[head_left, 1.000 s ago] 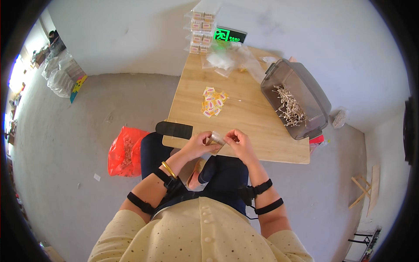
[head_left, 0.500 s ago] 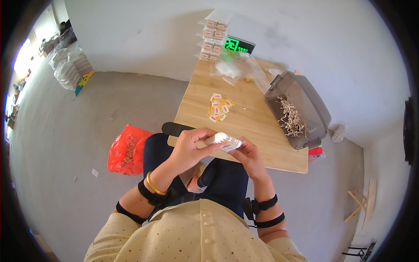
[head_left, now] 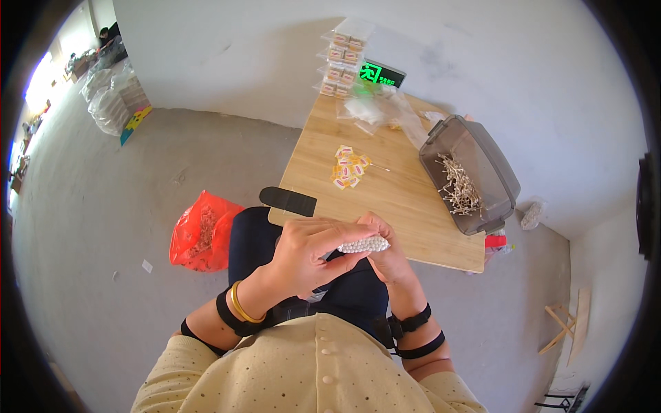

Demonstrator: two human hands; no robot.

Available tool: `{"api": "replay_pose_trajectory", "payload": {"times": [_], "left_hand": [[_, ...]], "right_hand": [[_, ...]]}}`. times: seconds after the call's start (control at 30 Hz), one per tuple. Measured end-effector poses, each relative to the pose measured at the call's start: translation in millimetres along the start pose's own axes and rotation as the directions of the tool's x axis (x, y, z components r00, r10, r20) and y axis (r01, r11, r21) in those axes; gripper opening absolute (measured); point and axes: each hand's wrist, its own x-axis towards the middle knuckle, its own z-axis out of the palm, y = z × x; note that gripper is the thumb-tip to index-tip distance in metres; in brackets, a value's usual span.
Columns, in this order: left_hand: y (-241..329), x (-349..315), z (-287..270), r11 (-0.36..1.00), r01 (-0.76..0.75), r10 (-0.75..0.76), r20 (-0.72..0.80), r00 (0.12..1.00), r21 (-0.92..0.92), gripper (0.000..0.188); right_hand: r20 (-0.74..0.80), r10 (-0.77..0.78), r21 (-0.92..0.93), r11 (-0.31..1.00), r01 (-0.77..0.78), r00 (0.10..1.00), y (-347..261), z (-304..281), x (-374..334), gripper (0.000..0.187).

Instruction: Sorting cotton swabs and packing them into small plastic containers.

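In front of my lap, near the front edge of the table, both hands hold a bundle of cotton swabs, its white tips facing up toward me. My left hand grips it from the left, thumb below and fingers above. Wrapped round the right end is my right hand, its fingertips close to those of the left. The wrapping is mostly hidden by the fingers. Beyond them on the table lies a pile of small yellow and white labels, with a single cotton swab beside it.
A grey plastic bin with many loose swabs stands on the wooden table at right. Packed bags are stacked at the back, beside clear plastic bags and a green lit sign. A black strip overlaps the left edge; a red bag sits below.
The bundle has been tilted, so its swab tips now face me instead of its shiny wrapped side. Both hands have come closer together and slightly nearer my body.
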Motion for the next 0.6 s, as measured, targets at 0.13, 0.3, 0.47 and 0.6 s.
{"api": "replay_pose_trajectory", "payload": {"times": [0.13, 0.3, 0.47, 0.6], "left_hand": [[5.3, -1.1, -4.7, 1.0, 0.03, -0.03, 0.0, 1.0, -0.002, 0.041], [8.3, 1.8, -13.4, 0.999, 0.035, -0.035, -0.063, 0.997, -0.009, 0.062], [10.1, -0.5, -22.9, 0.998, 0.058, -0.06, 0.076, 0.995, 0.029, 0.077], [7.3, -0.7, -22.5, 0.998, 0.065, -0.065, 0.029, 0.997, -0.015, 0.083]], "right_hand": [[0.023, 0.003, -0.077, 0.997, -0.001, 1.0, -3.9, 6.8, 2.1, 0.024], [-0.023, 0.016, -0.328, 0.944, -0.022, 1.0, -43.5, 36.9, 0.3, 0.038], [0.054, -0.225, -0.534, 0.817, 0.218, 0.973, -75.1, 50.0, -3.3, 0.043], [0.091, -0.282, -0.651, 0.709, 0.271, 0.955, -82.5, 56.7, -3.5, 0.033]]}}
